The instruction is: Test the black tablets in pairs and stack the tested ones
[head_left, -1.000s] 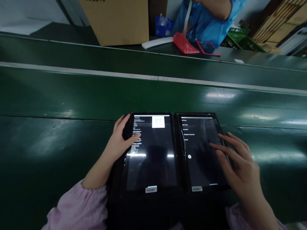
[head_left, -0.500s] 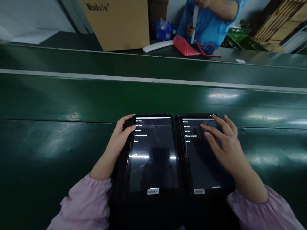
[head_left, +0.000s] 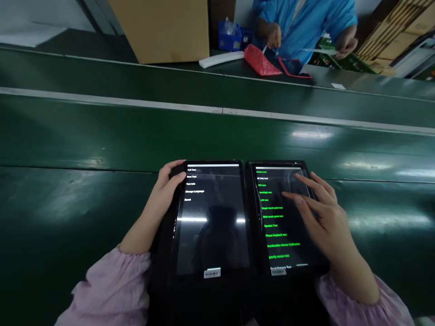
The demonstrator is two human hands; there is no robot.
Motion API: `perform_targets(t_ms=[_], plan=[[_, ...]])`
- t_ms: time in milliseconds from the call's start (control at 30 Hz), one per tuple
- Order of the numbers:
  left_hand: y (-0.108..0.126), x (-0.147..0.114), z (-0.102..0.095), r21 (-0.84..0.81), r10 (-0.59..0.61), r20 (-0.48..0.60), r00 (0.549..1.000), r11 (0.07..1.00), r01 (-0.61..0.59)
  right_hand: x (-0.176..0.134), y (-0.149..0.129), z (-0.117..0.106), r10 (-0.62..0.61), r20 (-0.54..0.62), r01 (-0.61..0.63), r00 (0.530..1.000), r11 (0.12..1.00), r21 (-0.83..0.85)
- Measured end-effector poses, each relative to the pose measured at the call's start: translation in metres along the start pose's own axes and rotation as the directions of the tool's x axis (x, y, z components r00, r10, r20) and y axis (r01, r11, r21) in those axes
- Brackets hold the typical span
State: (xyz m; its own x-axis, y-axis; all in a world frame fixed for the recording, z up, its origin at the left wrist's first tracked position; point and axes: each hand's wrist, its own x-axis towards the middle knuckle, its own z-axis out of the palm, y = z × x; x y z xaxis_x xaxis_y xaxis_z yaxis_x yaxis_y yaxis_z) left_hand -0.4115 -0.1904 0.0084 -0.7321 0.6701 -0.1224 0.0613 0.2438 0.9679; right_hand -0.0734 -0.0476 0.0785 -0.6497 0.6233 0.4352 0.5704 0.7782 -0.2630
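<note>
Now my left hand point(head_left: 163, 192) grips the left tablet point(head_left: 210, 217), menu untouched; my open right hand point(head_left: 322, 213) taps the right tablet point(head_left: 282, 217), test list up.

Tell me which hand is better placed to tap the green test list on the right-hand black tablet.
Right. The right hand hovers over the right black tablet, fingertips beside its green list. The left hand grips the left black tablet at its edge.

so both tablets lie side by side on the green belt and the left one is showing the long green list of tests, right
Not quite: in the head view the green test list is on the right tablet, under the right hand. The left tablet, gripped at its edge by the left hand, shows a short white menu. Both lie side by side on the green belt.
</note>
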Motion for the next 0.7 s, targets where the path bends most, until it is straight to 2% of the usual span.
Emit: perform_targets(t_ms=[300,467,600,700], plan=[[0.012,-0.001,0.004,-0.086,-0.084,0.003,0.996,0.993,0.084,-0.001,0.001,0.008,-0.025,0.035,0.026,0.999,0.999,-0.022],[0.006,-0.004,-0.005,-0.122,-0.012,0.135,0.991,0.992,0.028,-0.004,0.005,0.005,-0.024,-0.011,0.024,1.000,1.000,-0.020],[-0.002,-0.003,-0.012,-0.099,-0.003,0.238,0.971,0.995,0.027,-0.007,0.007,-0.004,0.040,-0.059,-0.040,0.997,0.999,0.011],[-0.007,-0.002,-0.011,-0.088,0.011,0.214,0.977,0.996,0.008,-0.012,0.007,-0.010,0.139,-0.075,-0.136,0.987,0.990,0.045]])
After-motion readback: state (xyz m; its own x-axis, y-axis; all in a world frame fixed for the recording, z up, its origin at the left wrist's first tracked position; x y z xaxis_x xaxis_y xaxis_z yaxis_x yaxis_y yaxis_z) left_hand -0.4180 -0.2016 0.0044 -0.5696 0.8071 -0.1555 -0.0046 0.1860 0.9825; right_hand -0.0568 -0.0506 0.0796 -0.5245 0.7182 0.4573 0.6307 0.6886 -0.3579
